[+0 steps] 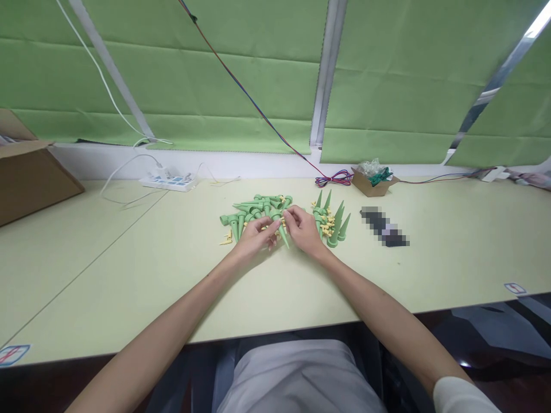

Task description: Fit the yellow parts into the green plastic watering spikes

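My left hand (pixel 257 235) is closed around a green plastic watering spike (pixel 283 236), its tip pointing down toward me. At the spike's upper part, the fingers of my right hand (pixel 302 229) are pinched together, with a bit of yellow showing between the hands. What exactly they pinch is too small to make out. Behind and left of my hands lies a heap of green spikes (pixel 232 222), with small yellow valve pieces (pixel 227 238) beside it. To the right, several green spikes (pixel 337 225) stand point up among more yellow pieces (pixel 328 225).
A pixelated dark object (pixel 384 226) lies right of the spikes. Behind it sits a small cardboard box (pixel 367 184) with clear and green plastic. Coiled wire (pixel 334 178) and a white power strip (pixel 169 181) line the back. A large cardboard box (pixel 34 178) occupies the left.
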A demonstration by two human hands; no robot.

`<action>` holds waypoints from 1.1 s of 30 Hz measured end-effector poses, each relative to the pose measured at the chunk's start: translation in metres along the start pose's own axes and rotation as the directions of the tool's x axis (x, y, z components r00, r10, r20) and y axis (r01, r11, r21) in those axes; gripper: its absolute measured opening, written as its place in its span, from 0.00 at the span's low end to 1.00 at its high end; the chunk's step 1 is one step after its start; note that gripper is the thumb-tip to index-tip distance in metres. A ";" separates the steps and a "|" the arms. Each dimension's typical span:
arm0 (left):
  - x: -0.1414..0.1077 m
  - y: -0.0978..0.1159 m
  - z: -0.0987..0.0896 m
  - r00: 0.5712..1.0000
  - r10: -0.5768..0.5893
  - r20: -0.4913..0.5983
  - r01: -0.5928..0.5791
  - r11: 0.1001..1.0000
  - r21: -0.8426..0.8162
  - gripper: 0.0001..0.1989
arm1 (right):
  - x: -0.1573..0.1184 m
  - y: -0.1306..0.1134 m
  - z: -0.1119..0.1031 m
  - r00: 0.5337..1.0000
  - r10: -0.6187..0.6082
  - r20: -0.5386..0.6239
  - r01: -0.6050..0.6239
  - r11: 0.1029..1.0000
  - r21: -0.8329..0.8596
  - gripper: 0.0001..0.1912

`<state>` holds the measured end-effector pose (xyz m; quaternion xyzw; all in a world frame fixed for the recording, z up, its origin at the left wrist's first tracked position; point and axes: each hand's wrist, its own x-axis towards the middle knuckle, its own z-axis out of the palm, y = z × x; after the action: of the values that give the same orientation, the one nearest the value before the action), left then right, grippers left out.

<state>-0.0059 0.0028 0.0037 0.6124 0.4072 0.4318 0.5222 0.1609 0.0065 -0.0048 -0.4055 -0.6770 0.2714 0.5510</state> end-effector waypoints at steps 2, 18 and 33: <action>-0.001 0.002 -0.001 0.999 0.024 -0.021 -0.023 0.998 0.067 0.25 | 0.000 0.000 0.000 1.000 0.002 -0.002 -0.002 1.000 -0.008 0.18; -0.001 -0.004 0.000 0.943 0.299 -0.146 -0.244 0.920 0.308 0.18 | 0.002 0.001 0.000 1.000 0.008 -0.006 -0.009 0.995 -0.102 0.19; 0.000 0.000 0.001 0.975 0.167 -0.148 -0.120 0.952 0.282 0.20 | 0.001 -0.001 0.002 1.000 0.027 -0.006 -0.028 0.992 -0.122 0.18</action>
<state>-0.0049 0.0023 0.0039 0.6672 0.4599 0.4594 0.3638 0.1591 0.0070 -0.0041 -0.4485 -0.6854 0.2360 0.5228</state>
